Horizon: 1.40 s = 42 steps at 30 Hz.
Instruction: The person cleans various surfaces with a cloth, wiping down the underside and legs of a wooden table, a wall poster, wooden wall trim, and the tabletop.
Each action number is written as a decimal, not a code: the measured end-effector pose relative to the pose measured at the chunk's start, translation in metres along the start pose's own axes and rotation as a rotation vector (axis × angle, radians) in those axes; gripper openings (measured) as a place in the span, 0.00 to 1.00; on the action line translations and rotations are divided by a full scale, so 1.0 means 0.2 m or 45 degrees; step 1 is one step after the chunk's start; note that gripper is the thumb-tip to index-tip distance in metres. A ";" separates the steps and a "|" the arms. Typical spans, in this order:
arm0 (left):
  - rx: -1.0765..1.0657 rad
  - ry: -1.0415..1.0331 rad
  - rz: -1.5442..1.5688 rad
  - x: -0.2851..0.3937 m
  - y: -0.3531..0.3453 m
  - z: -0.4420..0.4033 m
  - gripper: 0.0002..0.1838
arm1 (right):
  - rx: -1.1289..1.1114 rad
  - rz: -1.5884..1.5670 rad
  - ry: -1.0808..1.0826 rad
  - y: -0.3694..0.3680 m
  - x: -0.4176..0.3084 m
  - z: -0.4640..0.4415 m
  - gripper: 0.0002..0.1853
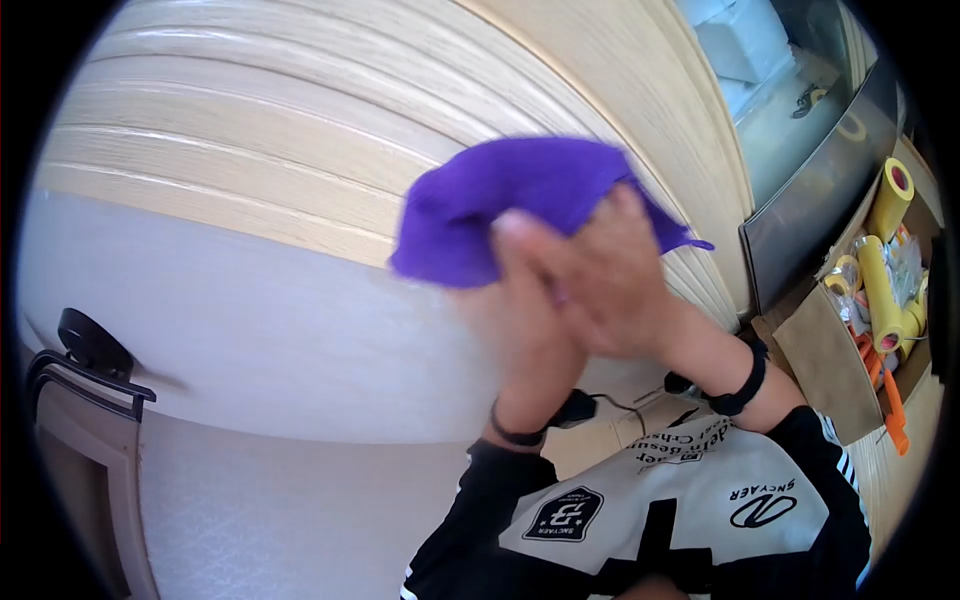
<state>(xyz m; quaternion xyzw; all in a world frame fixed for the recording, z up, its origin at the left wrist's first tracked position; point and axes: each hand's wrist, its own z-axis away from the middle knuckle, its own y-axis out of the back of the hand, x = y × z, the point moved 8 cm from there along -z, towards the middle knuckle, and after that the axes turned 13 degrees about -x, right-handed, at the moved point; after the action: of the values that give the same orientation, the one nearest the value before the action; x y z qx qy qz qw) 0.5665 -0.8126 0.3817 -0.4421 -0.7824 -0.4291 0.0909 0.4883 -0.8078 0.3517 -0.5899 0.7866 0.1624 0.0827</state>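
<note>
A purple cloth (520, 190) is bunched up in front of me against the pale grooved wood surface. A small loop sticks out at its right corner. My right hand (615, 270) is closed on the cloth's lower right part, with its fingers partly hidden in the folds. Close beside it, my left hand (530, 320) is smeared by motion, its thumb up against the cloth's lower edge. The two hands touch or overlap, and both appear to grip the cloth. Dark bands circle both wrists.
At right, an open cardboard box (835, 350) holds yellow tape rolls (880, 290) and an orange-handled tool (895, 400). Above it, a dark-edged panel (825, 190) borders a bluish compartment with white packaging (745, 45). A black round object (95, 343) sits at far left near a dark-railed frame (90, 385).
</note>
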 end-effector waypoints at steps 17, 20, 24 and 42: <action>-0.101 -0.476 -1.199 0.17 -0.16 -0.01 0.20 | 0.189 0.137 -0.217 0.11 0.17 0.04 0.27; -0.001 -0.153 -0.496 0.05 -0.04 0.04 0.20 | 0.074 0.176 -0.112 0.01 0.10 0.08 0.27; 0.078 -0.153 -0.551 0.00 0.11 0.05 0.19 | -0.034 0.214 0.131 -0.07 -0.03 -0.02 0.28; -0.348 -0.535 -1.043 -0.12 -0.05 0.27 0.17 | -0.117 0.303 -0.075 -0.24 0.10 0.43 0.26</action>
<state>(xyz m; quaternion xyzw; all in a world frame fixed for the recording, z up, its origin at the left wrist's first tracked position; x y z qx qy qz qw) 0.5854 -0.7890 0.3310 -0.1823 -0.8301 -0.4300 -0.3047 0.5224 -0.8075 0.2570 -0.4907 0.8400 0.2242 0.0586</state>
